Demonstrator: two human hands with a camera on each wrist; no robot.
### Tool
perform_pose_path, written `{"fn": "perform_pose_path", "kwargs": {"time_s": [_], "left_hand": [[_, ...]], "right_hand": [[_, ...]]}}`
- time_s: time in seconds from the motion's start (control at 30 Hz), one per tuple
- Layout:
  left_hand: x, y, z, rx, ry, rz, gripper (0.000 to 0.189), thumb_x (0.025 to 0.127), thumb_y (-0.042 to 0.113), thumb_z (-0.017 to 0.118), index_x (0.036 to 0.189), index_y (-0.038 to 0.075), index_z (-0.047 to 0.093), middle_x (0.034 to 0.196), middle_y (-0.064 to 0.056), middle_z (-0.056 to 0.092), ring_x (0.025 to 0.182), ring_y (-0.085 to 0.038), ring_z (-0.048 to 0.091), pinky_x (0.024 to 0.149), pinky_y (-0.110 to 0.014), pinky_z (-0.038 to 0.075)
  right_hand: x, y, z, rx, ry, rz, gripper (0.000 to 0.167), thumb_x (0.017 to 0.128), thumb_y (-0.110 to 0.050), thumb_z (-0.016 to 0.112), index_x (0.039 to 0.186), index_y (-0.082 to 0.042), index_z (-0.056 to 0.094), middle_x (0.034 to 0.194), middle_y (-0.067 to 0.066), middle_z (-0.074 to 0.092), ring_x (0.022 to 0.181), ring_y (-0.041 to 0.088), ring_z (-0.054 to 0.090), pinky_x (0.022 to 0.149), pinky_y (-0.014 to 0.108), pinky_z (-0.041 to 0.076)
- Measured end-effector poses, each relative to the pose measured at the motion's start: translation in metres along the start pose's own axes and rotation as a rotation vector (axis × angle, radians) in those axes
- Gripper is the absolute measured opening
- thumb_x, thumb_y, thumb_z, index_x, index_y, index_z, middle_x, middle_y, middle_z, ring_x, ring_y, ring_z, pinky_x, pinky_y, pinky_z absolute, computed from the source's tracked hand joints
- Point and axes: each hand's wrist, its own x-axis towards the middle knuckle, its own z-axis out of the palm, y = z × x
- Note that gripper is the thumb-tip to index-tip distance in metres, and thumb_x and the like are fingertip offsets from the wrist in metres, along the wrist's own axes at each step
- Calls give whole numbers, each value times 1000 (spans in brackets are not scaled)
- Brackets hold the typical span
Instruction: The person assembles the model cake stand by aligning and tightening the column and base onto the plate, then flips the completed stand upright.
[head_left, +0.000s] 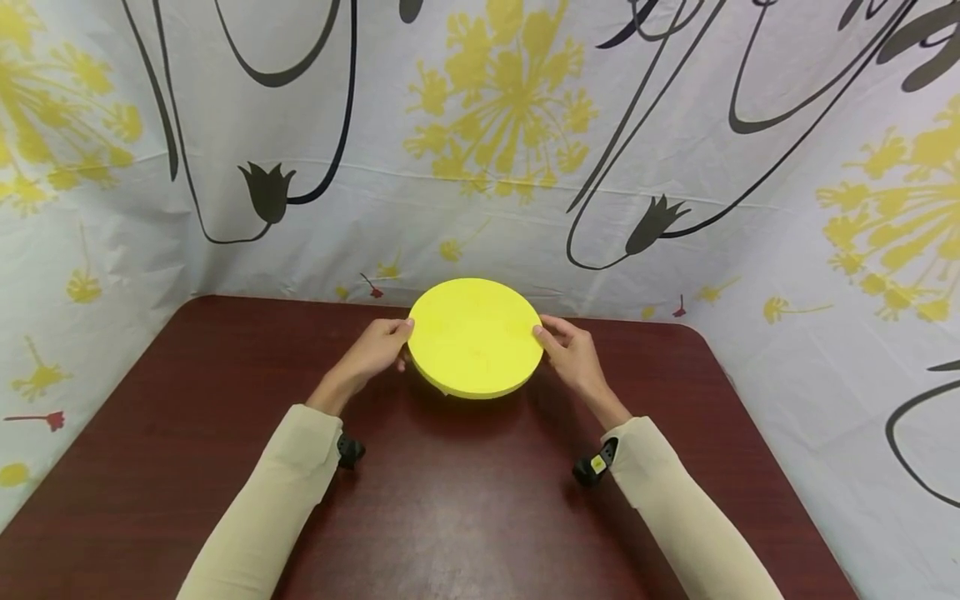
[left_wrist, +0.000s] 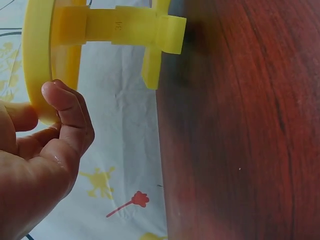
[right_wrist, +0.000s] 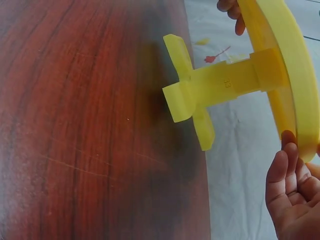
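Between my two hands is a yellow round-topped pedestal stand (head_left: 474, 333), its flat disc level and facing up. My left hand (head_left: 375, 346) grips the rim on the left, thumb on top and fingers curled beneath. On the opposite side my right hand (head_left: 576, 357) pinches the rim the same way. Under the disc, the left wrist view shows a short yellow column (left_wrist: 117, 25) that ends in splayed feet. Those feet (right_wrist: 204, 131) appear close over the table in the right wrist view. From the head view the disc hides the column.
The dark red-brown wooden table (head_left: 465, 508) has rounded far corners. White cloth (head_left: 360, 242) printed with yellow and grey flowers hangs behind it and along both sides. Dark wrist cameras, the left one (head_left: 350, 451) and the right one (head_left: 595, 463), sit at the sleeve cuffs.
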Motion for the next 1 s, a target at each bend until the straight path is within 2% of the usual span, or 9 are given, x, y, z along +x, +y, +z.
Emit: {"fn": "perform_pose_path", "kwargs": {"time_s": [0.13,0.23,0.33,0.5,0.63,0.8,1.0], "left_hand": [[0,-4,3,-7,2,-22,44,109,33,37,100,1,66,77,-7,58,68,-28,59,81,-50,52],[1,-6,4,-12,3,-42,44,109,33,37,100,0,66,77,-7,58,65,-20,57,82,-51,53],[1,-7,5,-25,13,-57,44,108,32,38,102,-2,66,77,-8,58,65,-18,56,82,-53,53],[0,-7,4,-37,2,-85,45,109,33,37,113,-2,65,81,-9,58,66,-18,57,83,-53,53],[0,-6,5,-49,-21,-107,46,109,33,36,118,-4,61,81,-8,57,65,-16,57,78,-46,56],[0,-2,5,-59,-37,-143,46,109,33,35,121,-5,58,81,-7,55,67,-15,55,70,-36,56],[1,-4,4,-72,-60,-175,48,109,36,35,127,-3,56,83,-6,55,70,-15,54,67,-32,55]], "right_hand": [[-1,3,3,14,-3,27,39,99,-30,62,132,-9,64,96,17,74,74,42,64,61,36,55],[-2,4,5,20,3,42,38,100,-29,61,132,-8,64,99,18,73,72,37,66,64,42,57],[-2,5,6,20,9,58,39,100,-29,60,132,-8,63,102,19,73,69,29,65,64,41,56],[-2,5,7,32,6,97,39,100,-32,60,133,-11,63,98,14,73,64,21,61,61,34,53],[-2,7,7,79,-2,114,38,100,-33,60,132,-12,63,88,8,70,58,15,55,57,28,50],[-2,9,8,137,-8,127,38,100,-33,60,130,-11,63,81,0,68,57,17,54,56,30,50],[-2,10,11,186,2,144,34,100,-31,61,129,-13,64,78,-2,68,59,24,56,56,34,50]]}}
